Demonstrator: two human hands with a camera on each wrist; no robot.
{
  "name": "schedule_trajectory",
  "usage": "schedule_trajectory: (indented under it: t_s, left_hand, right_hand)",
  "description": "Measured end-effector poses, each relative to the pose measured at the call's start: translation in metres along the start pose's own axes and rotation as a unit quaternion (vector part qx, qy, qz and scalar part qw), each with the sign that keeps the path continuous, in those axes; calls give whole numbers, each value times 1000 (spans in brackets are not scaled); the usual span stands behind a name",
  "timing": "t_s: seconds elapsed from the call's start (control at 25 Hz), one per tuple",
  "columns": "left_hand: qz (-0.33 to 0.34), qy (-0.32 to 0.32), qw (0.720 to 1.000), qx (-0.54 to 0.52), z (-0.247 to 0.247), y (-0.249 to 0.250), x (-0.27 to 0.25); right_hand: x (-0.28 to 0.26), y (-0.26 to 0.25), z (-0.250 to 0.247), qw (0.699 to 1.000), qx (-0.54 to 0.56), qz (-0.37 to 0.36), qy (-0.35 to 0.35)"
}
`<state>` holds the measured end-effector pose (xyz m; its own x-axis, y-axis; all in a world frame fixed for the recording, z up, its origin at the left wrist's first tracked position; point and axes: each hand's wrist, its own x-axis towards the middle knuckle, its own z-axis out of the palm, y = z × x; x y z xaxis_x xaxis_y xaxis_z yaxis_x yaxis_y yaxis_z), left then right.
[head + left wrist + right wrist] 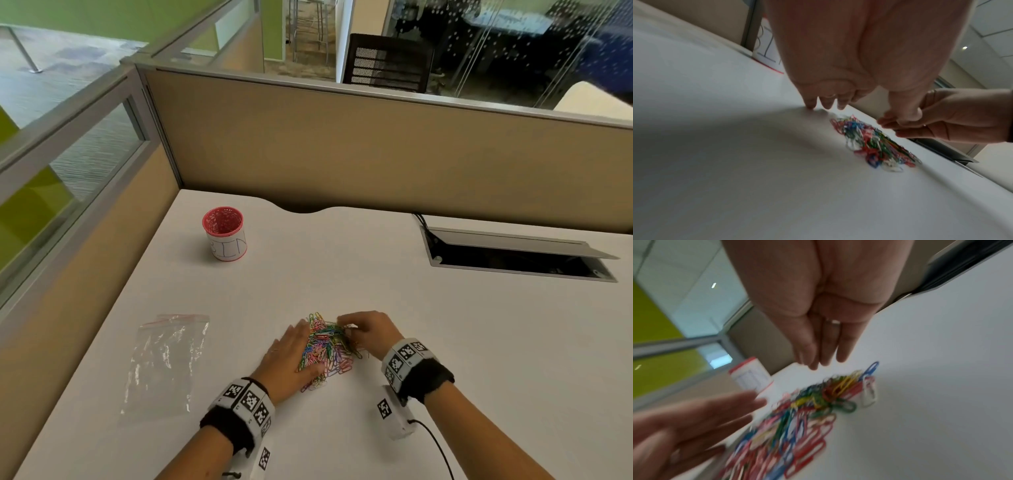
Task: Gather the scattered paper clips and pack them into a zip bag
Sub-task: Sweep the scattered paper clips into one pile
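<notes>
Fingers of left hand straight, flat against the near-left edge of the paper clips pile on the desk. Right hand arched over the pile's far-right side, fingers loosely curled (can't tell if pinching anything). Zip bag lying flat, well left of the pile.

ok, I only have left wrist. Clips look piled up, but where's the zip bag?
Observer: The zip bag lies flat on the table, left of the left hand, untouched.
Operator: Anything in it?
Observer: It looks empty in the head view. The pile sits between the left hand and the right hand.
Operator: Stragglers?
Observer: The right wrist view shows a white clip at the pile's edge.
</notes>
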<state>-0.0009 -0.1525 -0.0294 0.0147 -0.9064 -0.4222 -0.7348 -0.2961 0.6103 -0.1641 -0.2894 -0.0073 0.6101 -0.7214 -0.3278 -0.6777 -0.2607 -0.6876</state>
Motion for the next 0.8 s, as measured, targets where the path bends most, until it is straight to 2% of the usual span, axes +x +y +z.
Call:
schedule_trajectory:
  t_s: [0.08, 0.12, 0.2, 0.28, 0.44, 0.6, 0.8]
  left_hand:
    - [-18, 58, 998, -7, -7, -5, -11]
    - [-41, 75, 996, 7, -9, -6, -16]
    - [-94, 46, 994, 17, -7, -6, -24]
    - [-122, 5, 992, 20, 2, -1, -24]
    - [-113, 48, 992, 6, 10, 10, -13]
    - [-80, 91, 993, -14, 12, 20, -9]
    - [-61, 127, 988, -67, 7, 15, -30]
  right_hand:
    - [-8, 12, -11, 995, -1, 45, 91]
    - [-13, 18, -16, 993, -31, 71, 89]
    - [-19, 27, -18, 987, -78, 140, 24]
    - [-22, 24, -12, 981, -80, 173, -24]
    - [-18, 1, 12, 984, -122, 117, -55]
    - [-14, -11, 33, 987, -127, 77, -57]
    - [-30, -22, 46, 997, -37, 49, 44]
